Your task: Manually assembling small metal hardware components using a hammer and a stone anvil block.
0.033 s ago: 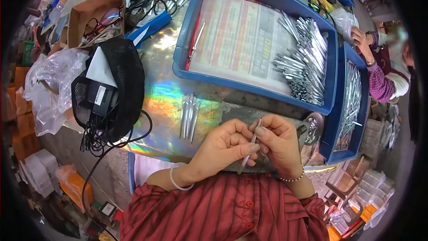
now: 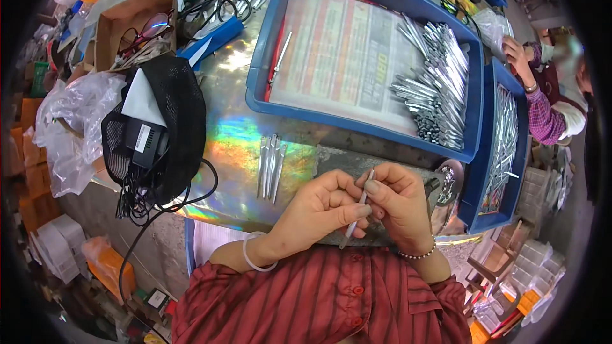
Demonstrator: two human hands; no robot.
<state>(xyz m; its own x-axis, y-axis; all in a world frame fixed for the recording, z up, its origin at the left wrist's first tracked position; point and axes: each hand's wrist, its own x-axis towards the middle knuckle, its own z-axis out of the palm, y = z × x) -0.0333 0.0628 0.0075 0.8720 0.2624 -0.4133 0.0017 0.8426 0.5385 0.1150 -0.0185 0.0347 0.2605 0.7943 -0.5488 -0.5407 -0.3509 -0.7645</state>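
Observation:
Both hands meet in front of my chest, over the near edge of the table. Thumb and fingers of my left hand [image 2: 322,211] pinch a slender silver metal rod [image 2: 348,234], whose lower end slants toward my shirt. My right hand [image 2: 401,202] grips the same rod near its upper end, fingers curled round it. The fingers hide part of the rod. Left of my hands, several similar flat-ended metal rods [image 2: 273,167] lie side by side on the shiny table. Beyond my hands, a large blue tray [image 2: 357,130] holds a heap of such rods [image 2: 440,89] at its right side.
A second blue tray [image 2: 470,216] with more rods stands at the right, beside a round dish [image 2: 450,178] of small metal bits. At left sit a black mesh bag [image 2: 185,102] with cables and a cardboard box [image 2: 137,13]. A co-worker's hand [image 2: 517,57] shows at far right.

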